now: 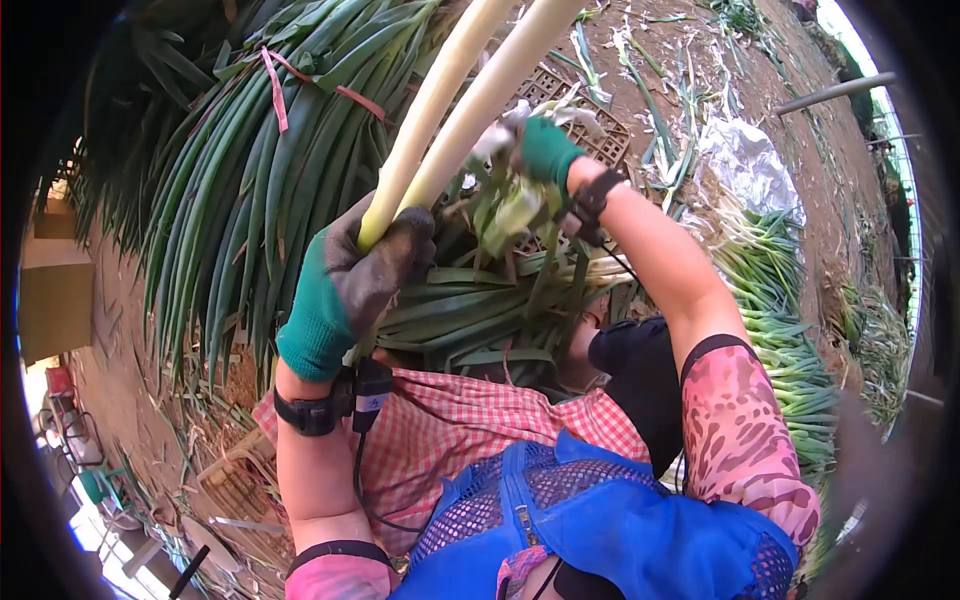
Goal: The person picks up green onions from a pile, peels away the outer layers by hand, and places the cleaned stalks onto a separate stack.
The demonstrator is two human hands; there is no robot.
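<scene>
Two thick, pale stalks of large green onion (pixel 452 118) slant upward, bare and white. My left hand (pixel 378 268), in a green glove with a dark palm, is wrapped round their lower, yellowish part. Up and to the right is my right hand (pixel 545 152) in a matching glove, its fingers partly smeared by motion. It appears closed on limp, whitish-green peeled leaves (pixel 512 215), which hang blurred below it. Beneath both hands, long green onion leaves (pixel 460 315) lie across the lap by a red checked apron (pixel 450 405).
A big bundle of green onions (pixel 250 190), tied with pink ribbon (pixel 275 90), stands at left. Behind the right hand is a brown plastic crate (pixel 600 140). Peeled onions (pixel 785 330) lie in a row at right, near crumpled silvery sheeting (pixel 750 165). Leaf scraps litter the soil.
</scene>
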